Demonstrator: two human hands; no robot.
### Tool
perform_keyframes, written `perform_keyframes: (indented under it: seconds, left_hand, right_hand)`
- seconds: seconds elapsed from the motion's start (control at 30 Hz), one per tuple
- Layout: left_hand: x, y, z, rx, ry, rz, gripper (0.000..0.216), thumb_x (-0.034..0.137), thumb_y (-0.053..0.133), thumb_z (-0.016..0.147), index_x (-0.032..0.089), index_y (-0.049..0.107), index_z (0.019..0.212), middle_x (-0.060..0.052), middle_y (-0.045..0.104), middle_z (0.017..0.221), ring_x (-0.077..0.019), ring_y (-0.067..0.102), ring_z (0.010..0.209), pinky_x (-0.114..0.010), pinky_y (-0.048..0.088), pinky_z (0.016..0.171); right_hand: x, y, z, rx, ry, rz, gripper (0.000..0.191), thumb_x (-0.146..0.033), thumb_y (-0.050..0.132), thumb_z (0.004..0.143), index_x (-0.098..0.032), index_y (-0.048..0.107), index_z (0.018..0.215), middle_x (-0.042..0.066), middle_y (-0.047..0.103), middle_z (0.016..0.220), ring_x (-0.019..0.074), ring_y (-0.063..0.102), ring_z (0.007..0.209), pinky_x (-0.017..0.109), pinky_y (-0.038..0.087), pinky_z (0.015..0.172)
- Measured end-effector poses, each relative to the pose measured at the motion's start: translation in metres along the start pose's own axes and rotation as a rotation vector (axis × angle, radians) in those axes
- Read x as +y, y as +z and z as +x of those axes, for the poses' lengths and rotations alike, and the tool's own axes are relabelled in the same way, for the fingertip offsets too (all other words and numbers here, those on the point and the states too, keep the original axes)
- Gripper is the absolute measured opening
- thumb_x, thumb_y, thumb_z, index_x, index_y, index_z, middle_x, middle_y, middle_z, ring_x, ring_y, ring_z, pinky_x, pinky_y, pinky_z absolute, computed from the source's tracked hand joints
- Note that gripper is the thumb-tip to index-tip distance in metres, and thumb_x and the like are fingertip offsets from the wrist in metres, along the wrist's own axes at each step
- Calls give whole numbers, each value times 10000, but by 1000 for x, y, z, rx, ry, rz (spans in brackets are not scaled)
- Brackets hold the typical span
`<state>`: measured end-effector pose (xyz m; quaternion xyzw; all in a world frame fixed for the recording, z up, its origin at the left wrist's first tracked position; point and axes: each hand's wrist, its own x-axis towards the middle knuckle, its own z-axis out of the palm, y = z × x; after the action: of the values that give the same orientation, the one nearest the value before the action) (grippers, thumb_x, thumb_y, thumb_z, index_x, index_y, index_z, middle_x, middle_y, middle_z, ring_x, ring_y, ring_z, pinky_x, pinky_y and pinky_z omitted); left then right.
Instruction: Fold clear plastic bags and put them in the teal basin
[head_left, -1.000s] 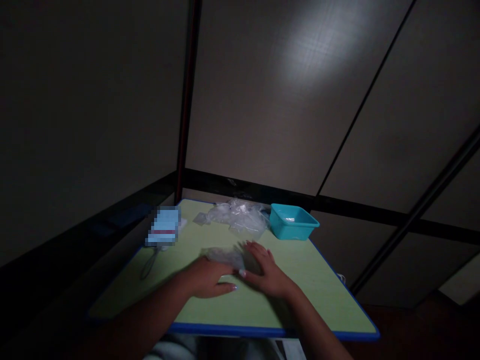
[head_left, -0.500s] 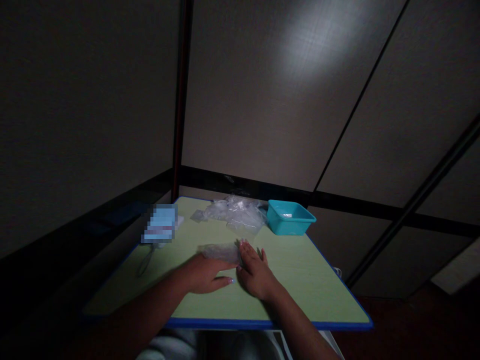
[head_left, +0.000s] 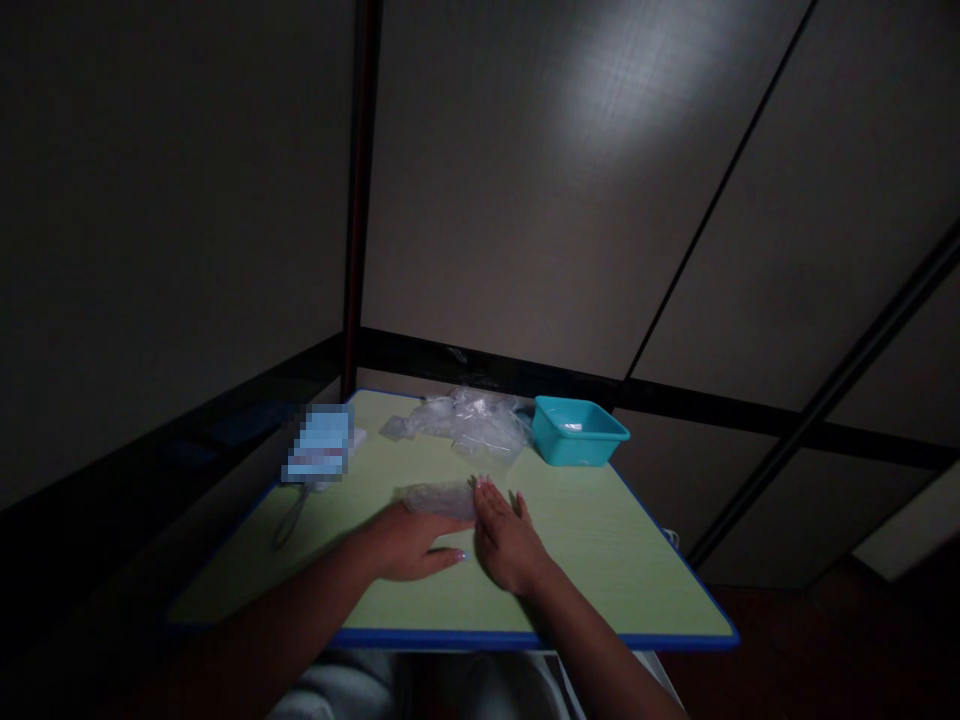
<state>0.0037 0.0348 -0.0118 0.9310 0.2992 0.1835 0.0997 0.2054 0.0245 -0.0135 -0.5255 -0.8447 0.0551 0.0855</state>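
A small clear plastic bag (head_left: pixel 437 497) lies flat on the green table (head_left: pixel 600 540). My left hand (head_left: pixel 409 545) rests on its near edge, fingers flat and pressing it down. My right hand (head_left: pixel 506 535) lies flat beside it on the right, fingers stretched out and touching the bag's right end. Neither hand grips anything.
A heap of clear plastic bags (head_left: pixel 472 425) lies at the table's far side, with a teal tub (head_left: pixel 577 432) to its right. A blurred blue card (head_left: pixel 319 445) with a cord sits at the far left. Dark walls enclose the table.
My right hand has slid left across the bag and now lies at its right end. The left hand has stayed in place.
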Motion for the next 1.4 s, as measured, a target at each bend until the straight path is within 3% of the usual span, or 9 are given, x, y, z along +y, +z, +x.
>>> perform_keyframes:
  seconds: [0.3, 0.43, 0.53, 0.6, 0.77, 0.93, 1.1, 1.23, 1.4]
  left_hand:
    - [5, -4, -1, 55, 27, 81, 443, 398, 488, 820, 294, 461, 1250, -14, 425, 1349, -240, 398, 1215, -365, 308, 1005]
    - [3, -5, -2, 102, 16, 60, 377, 388, 504, 808, 279, 541, 1167, -36, 524, 1254, -245, 461, 1145, -375, 332, 967]
    - [-4, -4, -2, 237, -65, 12, 242, 382, 499, 806, 227, 645, 921, -64, 602, 1104, -252, 482, 1087, -386, 326, 948]
    - [-9, -5, -2, 379, -178, -82, 255, 384, 451, 825, 196, 612, 764, -65, 623, 928, -227, 527, 965, -352, 380, 866]
    - [-13, -9, 0, 671, -530, -494, 292, 461, 314, 860, 225, 487, 858, 61, 470, 551, -139, 501, 543, -243, 393, 567]
    - [-16, -9, -1, 538, -645, -693, 396, 528, 488, 722, 210, 462, 955, 86, 486, 481, -130, 473, 425, -215, 322, 442]
    - [-23, -2, -7, 372, -592, -665, 368, 370, 563, 683, 190, 448, 982, 77, 516, 527, -143, 535, 512, -217, 349, 486]
    - [-27, -2, -7, 368, -606, -571, 313, 229, 546, 658, 185, 475, 960, 77, 482, 562, -130, 517, 546, -214, 353, 503]
    - [-30, -4, -3, 383, -636, -543, 286, 196, 514, 661, 174, 492, 945, 69, 464, 582, -125, 493, 542, -208, 351, 494]
  right_hand:
    - [3, 4, 1, 9, 8, -23, 586, -217, 254, 850, -111, 106, 1408, 96, 129, 1454, 181, 77, 1338, 474, 48, 1060]
    - [4, 6, 2, 23, 10, -42, 589, -221, 262, 844, -97, 126, 1404, 108, 142, 1452, 188, 88, 1337, 467, 72, 1060]
    - [4, 6, 1, 27, 9, -51, 602, -216, 269, 836, -89, 115, 1404, 113, 142, 1451, 185, 90, 1336, 461, 81, 1059]
    - [4, 5, 1, 23, 14, -53, 607, -212, 269, 833, -87, 107, 1405, 113, 136, 1452, 184, 86, 1337, 461, 79, 1058]
    - [3, 6, 2, 15, 21, -47, 617, -216, 277, 825, -81, 108, 1403, 116, 132, 1453, 189, 80, 1338, 468, 65, 1057]
    - [2, 5, 1, 5, 13, -47, 622, -212, 273, 825, -80, 92, 1405, 115, 131, 1455, 188, 63, 1339, 473, 59, 1055]
    - [1, 4, 1, 11, 19, -53, 630, -210, 278, 820, -77, 84, 1405, 118, 129, 1455, 197, 55, 1339, 485, 61, 1051]
    - [0, 5, 0, 30, 25, -50, 633, -211, 289, 816, -89, 96, 1406, 117, 138, 1453, 202, 70, 1338, 497, 60, 1048]
    - [-6, -1, -6, 91, -21, -62, 639, -305, 321, 846, -150, 70, 1412, 94, 115, 1459, 215, 72, 1338, 535, -42, 1033]
